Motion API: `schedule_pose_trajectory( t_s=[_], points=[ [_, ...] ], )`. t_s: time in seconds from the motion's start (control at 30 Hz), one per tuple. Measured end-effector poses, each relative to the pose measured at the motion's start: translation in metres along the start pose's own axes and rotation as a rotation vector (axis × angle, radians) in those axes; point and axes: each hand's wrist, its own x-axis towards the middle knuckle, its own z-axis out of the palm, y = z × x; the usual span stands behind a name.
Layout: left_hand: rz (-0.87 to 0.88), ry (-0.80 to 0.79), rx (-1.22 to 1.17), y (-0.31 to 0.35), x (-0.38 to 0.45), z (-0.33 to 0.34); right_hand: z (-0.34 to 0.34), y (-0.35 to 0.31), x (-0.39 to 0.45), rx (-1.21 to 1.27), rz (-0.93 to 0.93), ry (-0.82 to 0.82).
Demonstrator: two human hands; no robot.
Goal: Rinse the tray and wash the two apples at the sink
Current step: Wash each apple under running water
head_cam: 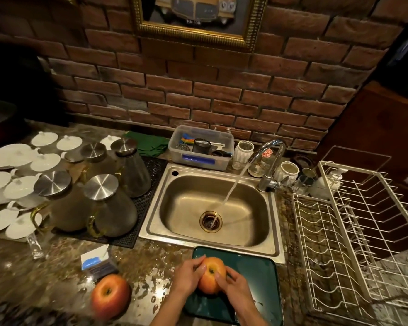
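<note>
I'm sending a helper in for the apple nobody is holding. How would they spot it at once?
From the steel sink, come forward to the counter's near edge, left of the dark green tray. The loose apple sits on the wet stone below a small blue-and-white box; the other apple is in both hands over the tray.

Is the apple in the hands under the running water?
No, the apple is held over the green tray, while the water falls into the sink beyond.
</note>
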Motion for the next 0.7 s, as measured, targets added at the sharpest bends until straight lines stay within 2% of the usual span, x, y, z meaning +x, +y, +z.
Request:
schedule_pose_trajectory(
  t_s=[0.13, 0.2, 0.3, 0.37, 0.47, 0.53, 0.7],
  points=[
    [0.022, -0.031, 0.083, 0.012, -0.003, -0.005, -0.004, 0.002, 0.006, -0.031, 0.055, -0.018],
    [0.021, 0.007, 0.087, 0.016, -0.004, -0.010, -0.003, -0.008, 0.005, -0.101, 0.060, 0.000],
    [0.010, 0.086, 0.001, 0.022, -0.011, -0.027, 0.000, -0.038, 0.001, -0.262, -0.060, 0.112],
    [0.014, 0.147, -0.073, 0.021, -0.021, -0.047, 0.010, -0.062, -0.003, -0.351, -0.190, 0.131],
    [-0.007, 0.284, -0.181, 0.009, -0.044, -0.085, 0.038, -0.098, -0.011, -0.369, -0.329, -0.020],
    [-0.043, 0.418, -0.208, -0.008, -0.062, -0.109, 0.063, -0.115, -0.017, -0.342, -0.338, -0.166],
    [-0.155, 0.632, -0.327, -0.069, -0.099, -0.154, 0.127, -0.121, -0.014, -0.327, -0.167, -0.470]
  ],
)
